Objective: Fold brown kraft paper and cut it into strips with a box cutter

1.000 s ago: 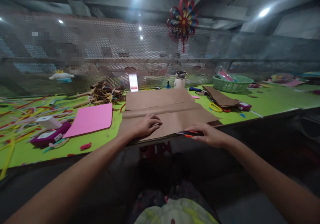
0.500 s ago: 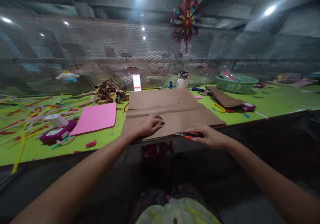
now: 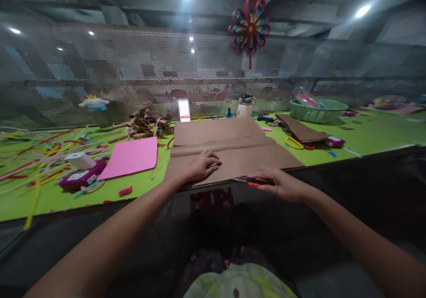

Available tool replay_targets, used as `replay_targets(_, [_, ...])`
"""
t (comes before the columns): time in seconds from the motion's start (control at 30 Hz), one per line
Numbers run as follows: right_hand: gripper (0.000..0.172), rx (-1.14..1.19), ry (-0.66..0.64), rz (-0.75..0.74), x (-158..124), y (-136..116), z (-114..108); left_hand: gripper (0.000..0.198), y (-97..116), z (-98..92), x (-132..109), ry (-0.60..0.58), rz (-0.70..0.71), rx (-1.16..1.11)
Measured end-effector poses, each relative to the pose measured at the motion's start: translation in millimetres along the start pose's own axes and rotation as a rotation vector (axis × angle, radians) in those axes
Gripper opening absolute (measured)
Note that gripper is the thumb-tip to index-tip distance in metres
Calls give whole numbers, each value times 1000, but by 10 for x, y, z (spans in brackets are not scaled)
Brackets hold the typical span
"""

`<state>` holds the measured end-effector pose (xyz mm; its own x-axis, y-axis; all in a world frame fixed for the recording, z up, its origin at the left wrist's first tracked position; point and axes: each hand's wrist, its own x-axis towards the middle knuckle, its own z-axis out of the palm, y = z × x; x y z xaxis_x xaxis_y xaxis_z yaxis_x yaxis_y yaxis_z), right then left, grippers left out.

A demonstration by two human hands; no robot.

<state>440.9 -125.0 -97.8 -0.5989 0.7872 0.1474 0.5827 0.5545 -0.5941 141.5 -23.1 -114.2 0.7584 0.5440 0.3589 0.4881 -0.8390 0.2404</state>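
A large sheet of brown kraft paper (image 3: 239, 162) lies at the table's front edge, with a raised fold running across it and another brown layer behind. My left hand (image 3: 203, 167) rests palm down on its left front part, fingers stretched and slightly bent, holding nothing. At the paper's front edge, my right hand (image 3: 282, 184) is closed around a black-and-orange tool (image 3: 254, 181) with a pointed metal tip. The tip points left, along the edge. My fingers cover part of the tool, so its exact kind is unclear.
Left of the paper lie a pink sheet (image 3: 129, 158), a purple box (image 3: 81, 176), colourful strips (image 3: 33, 160) and a bundle of sticks (image 3: 149, 125). On the right are yellow-handled scissors (image 3: 294, 143), brown paper pieces (image 3: 301, 128) and a green basket (image 3: 317, 111). A jar (image 3: 244, 107) stands behind.
The view has shifted slightly, so the scene sits a little further right. Both hands keep nearly the same places on the paper, and my right hand still grips the tool.
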Motion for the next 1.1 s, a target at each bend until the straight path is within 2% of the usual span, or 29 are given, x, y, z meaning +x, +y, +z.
replay_targets(0.13, [42,-23,16,14,-5,57,-27,29,66,3,23,-23,-13,24])
replay_targets(0.33, [46,-17,-5,51,-98,126,-152,31,296,36,94,-46,-45,90])
replay_targets(0.47, [43,-35,12,28,-129,121,-142,30,340,-24,83,-51,-56,53])
replay_targets(0.63, [39,-128,66,17,-122,105,-47,32,265,-204,-96,13,-106,22])
replay_targets(0.77, [37,-164,113,13,-172,102,47,28,120,-327,-306,-67,-124,124])
replay_targets(0.9, [35,-161,171,0,-183,63,131,31,25,-311,-429,-50,-151,208])
replay_targets(1.1, [36,-126,119,-11,-137,48,91,31,23,-260,-444,-26,-139,247])
